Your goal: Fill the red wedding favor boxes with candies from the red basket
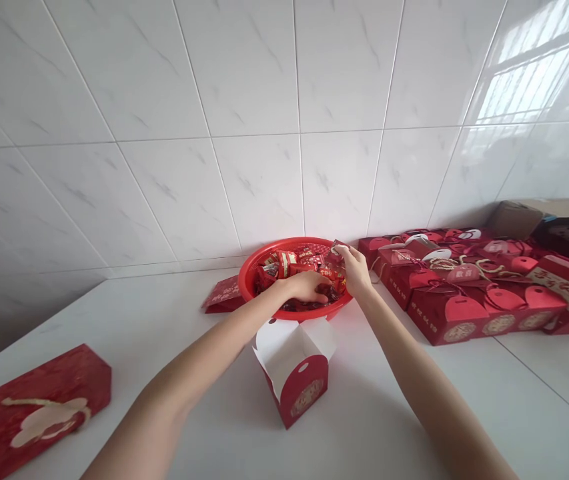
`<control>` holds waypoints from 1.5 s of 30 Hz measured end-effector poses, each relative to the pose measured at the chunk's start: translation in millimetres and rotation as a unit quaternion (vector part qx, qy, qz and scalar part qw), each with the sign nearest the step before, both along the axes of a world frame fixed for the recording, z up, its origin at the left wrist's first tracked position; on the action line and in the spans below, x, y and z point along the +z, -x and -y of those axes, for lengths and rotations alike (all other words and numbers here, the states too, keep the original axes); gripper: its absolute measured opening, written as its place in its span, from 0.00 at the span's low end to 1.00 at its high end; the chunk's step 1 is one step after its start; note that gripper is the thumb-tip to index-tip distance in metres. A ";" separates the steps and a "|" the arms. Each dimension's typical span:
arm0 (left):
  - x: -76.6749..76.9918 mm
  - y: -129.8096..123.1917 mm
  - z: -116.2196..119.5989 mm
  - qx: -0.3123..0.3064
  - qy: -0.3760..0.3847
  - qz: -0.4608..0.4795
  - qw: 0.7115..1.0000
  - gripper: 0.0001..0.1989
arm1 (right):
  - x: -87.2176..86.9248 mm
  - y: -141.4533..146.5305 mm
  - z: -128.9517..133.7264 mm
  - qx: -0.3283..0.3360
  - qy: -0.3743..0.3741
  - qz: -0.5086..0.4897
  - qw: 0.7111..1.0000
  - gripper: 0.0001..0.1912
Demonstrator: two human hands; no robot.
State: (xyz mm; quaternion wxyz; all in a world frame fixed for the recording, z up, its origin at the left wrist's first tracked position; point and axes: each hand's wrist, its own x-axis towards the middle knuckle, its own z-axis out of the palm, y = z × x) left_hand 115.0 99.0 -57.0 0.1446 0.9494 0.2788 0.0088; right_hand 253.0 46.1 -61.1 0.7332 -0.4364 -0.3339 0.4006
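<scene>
A red plastic basket (pixel 247 283) full of wrapped candies (pixel 287 263) stands near the tiled wall. Inside it, low among dark red wrapped pieces, my left hand (pixel 309 287) has its fingers curled round a wrapped candy; the fingertips are partly hidden. At the basket's right rim, my right hand (pixel 354 267) pinches a small dark red packet (pixel 338 248), apparently a wrapped candy. In front of the basket, between my forearms, sits a red gift box (pixel 304 393) with white insides and its top flaps standing apart.
Closed red gift boxes (pixel 464 313) with cord ties crowd the right side. Behind them is a brown cardboard box (pixel 519 217). A flat red bag (pixel 49 407) with a cord lies at the left front, and a red packet (pixel 223 293) lies left of the basket.
</scene>
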 end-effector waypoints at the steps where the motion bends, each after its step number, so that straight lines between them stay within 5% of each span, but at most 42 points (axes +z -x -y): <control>1: 0.7 -8.4 2.0 0.002 0.004 -0.031 1.000 0.16 | -0.4 -0.2 -0.3 -0.001 -0.001 -0.001 1.000 0.13; 10: 1.0 -22.1 6.9 0.032 0.066 -0.147 0.986 0.06 | -6.1 -3.5 -5.0 0.009 -0.004 -0.007 1.000 0.13; 17: -1.5 -27.9 12.3 0.045 0.039 -0.149 0.987 0.32 | -8.3 -4.4 -7.2 0.007 -0.002 -0.008 1.000 0.14; 25: -2.9 -23.2 2.6 0.028 0.118 -0.117 0.986 0.09 | -11.0 -4.4 -8.3 0.004 -0.002 0.006 1.000 0.15; 34: -9.3 -32.4 -0.4 0.018 0.195 -0.062 0.979 0.28 | -11.7 -5.4 -8.9 0.003 -0.002 0.022 1.000 0.14; 45: -5.1 -25.5 -1.6 0.019 0.205 -0.038 0.978 0.09 | -8.6 -2.6 -4.8 0.003 -0.001 0.014 1.000 0.14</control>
